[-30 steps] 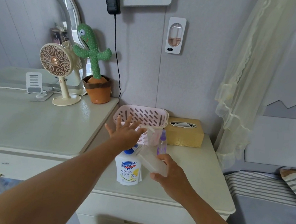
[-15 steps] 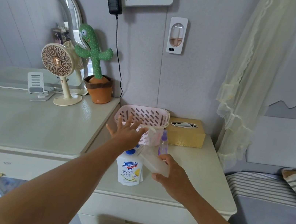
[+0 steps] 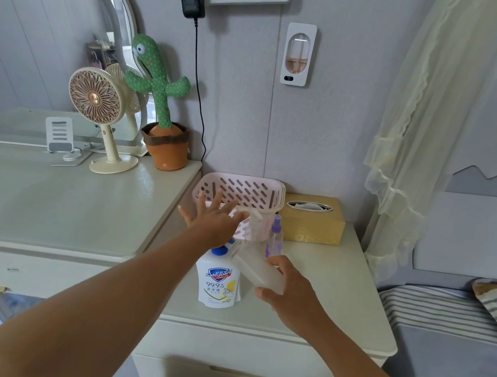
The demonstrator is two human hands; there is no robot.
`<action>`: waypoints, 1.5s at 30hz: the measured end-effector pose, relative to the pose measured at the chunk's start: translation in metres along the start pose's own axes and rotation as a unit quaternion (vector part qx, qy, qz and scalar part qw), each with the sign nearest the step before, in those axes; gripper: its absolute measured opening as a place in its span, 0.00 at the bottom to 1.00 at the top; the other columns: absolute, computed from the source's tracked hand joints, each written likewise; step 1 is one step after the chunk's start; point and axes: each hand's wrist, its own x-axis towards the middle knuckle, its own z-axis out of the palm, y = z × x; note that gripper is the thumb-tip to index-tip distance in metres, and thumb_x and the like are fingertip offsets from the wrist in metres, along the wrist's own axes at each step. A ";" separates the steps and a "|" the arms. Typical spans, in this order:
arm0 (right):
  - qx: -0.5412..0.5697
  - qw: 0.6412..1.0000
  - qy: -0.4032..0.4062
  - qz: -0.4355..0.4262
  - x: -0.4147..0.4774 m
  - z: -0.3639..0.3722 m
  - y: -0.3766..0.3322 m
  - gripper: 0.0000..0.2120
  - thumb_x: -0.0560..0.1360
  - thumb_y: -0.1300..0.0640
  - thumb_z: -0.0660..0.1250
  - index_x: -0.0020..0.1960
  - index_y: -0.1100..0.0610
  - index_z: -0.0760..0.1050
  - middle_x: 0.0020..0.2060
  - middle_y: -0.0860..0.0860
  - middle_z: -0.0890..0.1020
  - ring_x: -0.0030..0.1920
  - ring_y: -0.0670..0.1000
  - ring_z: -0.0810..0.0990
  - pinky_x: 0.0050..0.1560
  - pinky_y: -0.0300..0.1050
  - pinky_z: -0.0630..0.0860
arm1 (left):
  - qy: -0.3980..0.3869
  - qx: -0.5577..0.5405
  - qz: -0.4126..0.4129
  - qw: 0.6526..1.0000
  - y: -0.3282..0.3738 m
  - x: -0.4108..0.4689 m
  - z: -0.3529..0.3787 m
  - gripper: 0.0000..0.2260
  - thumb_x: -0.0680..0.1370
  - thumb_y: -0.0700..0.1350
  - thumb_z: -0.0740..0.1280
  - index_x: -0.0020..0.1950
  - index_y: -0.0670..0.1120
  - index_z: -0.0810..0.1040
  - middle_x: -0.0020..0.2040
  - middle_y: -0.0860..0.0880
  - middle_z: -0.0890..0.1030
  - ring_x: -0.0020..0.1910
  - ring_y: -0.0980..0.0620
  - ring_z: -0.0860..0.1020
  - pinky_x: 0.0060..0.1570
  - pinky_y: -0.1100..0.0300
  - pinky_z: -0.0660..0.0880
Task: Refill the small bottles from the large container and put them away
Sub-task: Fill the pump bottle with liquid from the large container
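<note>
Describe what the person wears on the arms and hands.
Nothing worn is visible. The left hand and right hand are bare, with no gloves, and no ring shows. The left forearm and right forearm are uncovered down to the picture's lower edge: no sleeve, watch, bracelet or strap is visible.

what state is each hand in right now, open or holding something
Left hand: open, fingers spread, palm over the pump of the large soap bottle.
Right hand: grips a small translucent bottle, tilted toward that pump.
</note>
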 end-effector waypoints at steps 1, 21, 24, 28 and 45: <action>0.002 1.000 0.000 0.004 -0.001 0.001 0.001 0.24 0.72 0.52 0.70 0.64 0.47 0.64 0.53 0.45 0.70 0.49 0.46 0.73 0.40 0.29 0.69 | -0.001 -0.001 -0.002 1.000 0.001 -0.001 0.001 0.24 0.81 0.62 0.43 0.77 0.61 0.47 0.78 0.51 0.39 0.75 0.41 0.33 0.64 0.28 0.34; 0.009 1.000 0.007 0.005 0.000 0.001 0.000 0.23 0.72 0.51 0.70 0.63 0.45 0.63 0.52 0.43 0.70 0.48 0.45 0.73 0.42 0.30 0.72 | 0.029 0.000 0.015 0.999 -0.001 0.003 -0.002 0.26 0.79 0.66 0.43 0.77 0.63 0.48 0.78 0.53 0.39 0.75 0.43 0.34 0.64 0.30 0.31; 0.009 1.000 0.011 -0.005 0.001 -0.002 -0.004 0.23 0.72 0.51 0.70 0.62 0.45 0.63 0.51 0.41 0.69 0.45 0.42 0.73 0.38 0.27 0.70 | 0.047 0.011 0.024 0.999 -0.001 0.005 -0.008 0.27 0.78 0.67 0.43 0.76 0.63 0.47 0.78 0.53 0.38 0.75 0.44 0.33 0.63 0.30 0.31; 0.000 1.000 0.010 -0.010 0.001 -0.002 -0.005 0.24 0.72 0.51 0.70 0.63 0.45 0.63 0.52 0.41 0.69 0.49 0.44 0.73 0.39 0.26 0.70 | 0.045 0.011 0.023 0.999 -0.001 0.003 -0.010 0.27 0.78 0.67 0.43 0.77 0.63 0.47 0.78 0.53 0.38 0.75 0.44 0.34 0.64 0.30 0.32; 0.000 1.000 0.010 -0.001 0.001 -0.005 -0.005 0.24 0.73 0.50 0.70 0.65 0.46 0.63 0.54 0.43 0.70 0.52 0.45 0.72 0.44 0.29 0.71 | 0.018 0.001 0.023 1.000 0.000 0.006 -0.009 0.27 0.78 0.68 0.42 0.76 0.64 0.46 0.78 0.53 0.39 0.75 0.44 0.34 0.64 0.31 0.31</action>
